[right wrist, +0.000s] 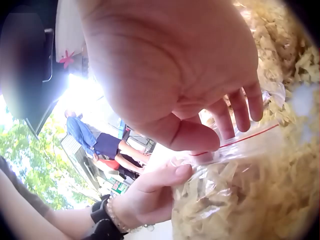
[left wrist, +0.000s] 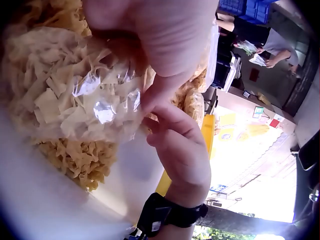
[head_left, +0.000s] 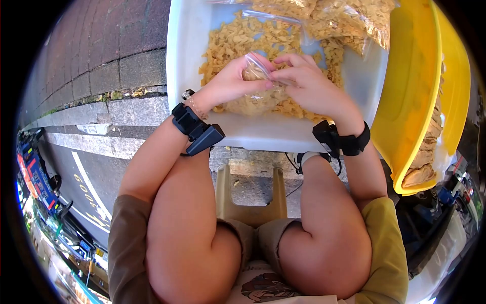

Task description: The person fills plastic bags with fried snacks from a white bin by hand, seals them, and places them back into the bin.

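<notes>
A clear zip bag [head_left: 255,103] filled with pale, curly dried flakes lies over the front of a white tub [head_left: 273,133]. My left hand [head_left: 229,81] grips its mouth from the left, thumb along the near side. From the other side my right hand [head_left: 315,90] pinches the zip edge between thumb and forefinger. The right wrist view shows the red zip line [right wrist: 250,137] running under that thumb, with the other fingers spread behind it. Loose yellowish flakes [head_left: 228,45] cover the tub's floor around both hands.
Several filled bags [head_left: 349,20] are piled at the tub's far right. Against its right side leans a yellow bin [head_left: 405,86] holding brown dried pieces [head_left: 425,152]. A beige plastic stool [head_left: 253,213] stands between the person's legs. Other people appear in the background of both wrist views.
</notes>
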Action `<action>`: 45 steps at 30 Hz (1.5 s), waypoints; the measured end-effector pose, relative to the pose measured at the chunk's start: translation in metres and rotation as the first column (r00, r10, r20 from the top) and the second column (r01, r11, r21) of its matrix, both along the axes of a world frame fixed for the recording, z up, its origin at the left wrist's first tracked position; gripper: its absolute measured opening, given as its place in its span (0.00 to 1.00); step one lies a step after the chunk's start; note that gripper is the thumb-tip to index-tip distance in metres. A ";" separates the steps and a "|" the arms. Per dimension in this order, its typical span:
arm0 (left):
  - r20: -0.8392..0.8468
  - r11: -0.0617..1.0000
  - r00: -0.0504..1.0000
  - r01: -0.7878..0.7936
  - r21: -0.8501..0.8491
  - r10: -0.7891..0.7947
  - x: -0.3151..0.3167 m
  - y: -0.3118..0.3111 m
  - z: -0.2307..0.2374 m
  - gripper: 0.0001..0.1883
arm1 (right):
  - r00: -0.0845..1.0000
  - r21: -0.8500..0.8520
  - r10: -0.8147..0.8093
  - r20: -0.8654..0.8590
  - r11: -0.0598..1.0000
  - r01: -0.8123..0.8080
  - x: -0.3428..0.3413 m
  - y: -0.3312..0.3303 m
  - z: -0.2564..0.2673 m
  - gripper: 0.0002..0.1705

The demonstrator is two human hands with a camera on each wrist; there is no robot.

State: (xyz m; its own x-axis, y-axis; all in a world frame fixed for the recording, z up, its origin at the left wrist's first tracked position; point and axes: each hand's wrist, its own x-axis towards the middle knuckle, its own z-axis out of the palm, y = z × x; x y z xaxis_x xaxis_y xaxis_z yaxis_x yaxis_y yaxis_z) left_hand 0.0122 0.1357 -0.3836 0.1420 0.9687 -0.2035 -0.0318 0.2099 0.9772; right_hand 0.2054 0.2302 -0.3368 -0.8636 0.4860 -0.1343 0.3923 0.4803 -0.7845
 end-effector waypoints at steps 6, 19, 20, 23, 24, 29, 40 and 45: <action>0.061 0.977 0.996 -0.058 -0.204 0.072 -0.003 0.003 0.010 0.14 | 1.000 0.098 -0.024 -0.011 0.995 0.025 -0.002 0.009 0.000 0.14; 0.105 0.970 0.993 -0.025 -0.242 0.052 -0.001 0.005 0.011 0.15 | 0.997 -0.001 -0.052 -0.053 0.999 0.052 0.002 0.008 -0.005 0.07; 0.105 0.974 0.993 -0.022 -0.225 0.047 -0.001 0.005 0.014 0.15 | 0.996 0.047 -0.052 -0.078 0.997 0.056 0.002 0.009 -0.005 0.07; 0.055 0.977 0.997 -0.049 -0.207 0.062 0.000 0.003 0.010 0.15 | 0.973 -0.187 -0.230 0.008 0.956 0.228 -0.001 0.012 0.014 0.07; 0.006 0.975 0.996 -0.083 -0.206 0.086 0.000 0.002 0.010 0.15 | 0.972 -0.187 -0.235 0.008 0.955 0.232 0.000 0.012 0.013 0.07; 0.108 0.955 0.987 -0.081 -0.285 0.116 -0.002 0.003 0.012 0.14 | 0.987 -0.231 -0.150 0.059 0.960 0.160 0.005 0.015 -0.001 0.08; 0.115 0.951 0.977 -0.141 -0.275 0.178 0.000 0.002 0.017 0.10 | 0.994 -0.061 -0.102 0.033 0.993 0.104 -0.007 0.014 -0.008 0.07; 0.135 0.955 0.972 -0.154 -0.252 0.192 -0.003 0.001 0.012 0.08 | 0.992 -0.020 -0.123 -0.019 0.992 0.123 -0.012 0.009 -0.012 0.07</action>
